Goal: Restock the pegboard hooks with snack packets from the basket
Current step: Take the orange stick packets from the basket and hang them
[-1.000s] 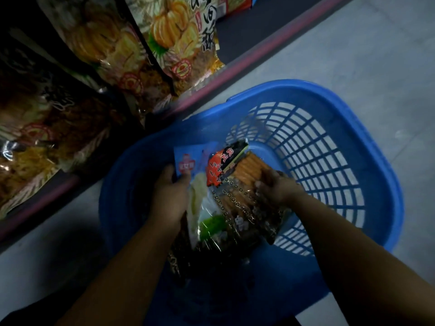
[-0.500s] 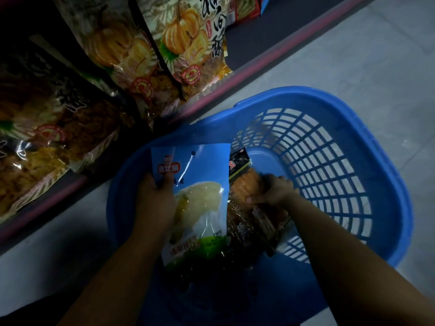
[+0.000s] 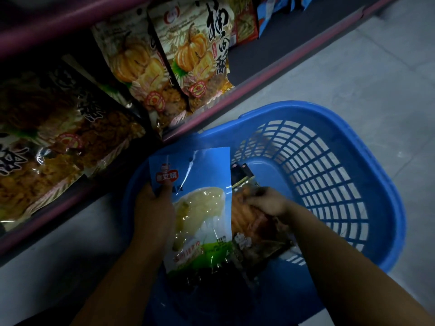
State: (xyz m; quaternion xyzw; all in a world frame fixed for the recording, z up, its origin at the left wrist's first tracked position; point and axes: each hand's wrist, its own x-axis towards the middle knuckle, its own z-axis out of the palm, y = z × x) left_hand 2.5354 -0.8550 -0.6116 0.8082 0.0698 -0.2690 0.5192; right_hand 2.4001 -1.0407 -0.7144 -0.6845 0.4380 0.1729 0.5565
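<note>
A blue plastic basket point(image 3: 367, 147) with slatted walls stands on a grey floor point(image 3: 376, 67), right against the foot of a shop shelf point(image 3: 270, 67) with a purplish-pink edge.

The left hand point(image 3: 154, 210) holds a blue snack packet point(image 3: 200, 208) by its left edge, the thumb lying across the front just below a red logo badge with small white characters too blurred to read. The packet has a clear window showing pale yellowish-white food, a green band near the bottom with a line of red characters that are also unreadable, and small punched holes near its top. It is raised over the left side of the basket, facing up.

The right hand point(image 3: 266, 203) reaches down inside the basket, fingers curled onto a dark packet point(image 3: 249, 222) with orange contents lying just beside and partly under the blue one. Whether it truly grips this packet or only presses on it cannot be told. More dark packets lie beneath in shadow.

On the shelf lean large pumpkin snack bags point(image 3: 195, 57) printed with orange pumpkins, bold black Chinese brush lettering down the right side, and a round red seal. Darker bags point(image 3: 54, 137) of brown crisps lie to the left.
</note>
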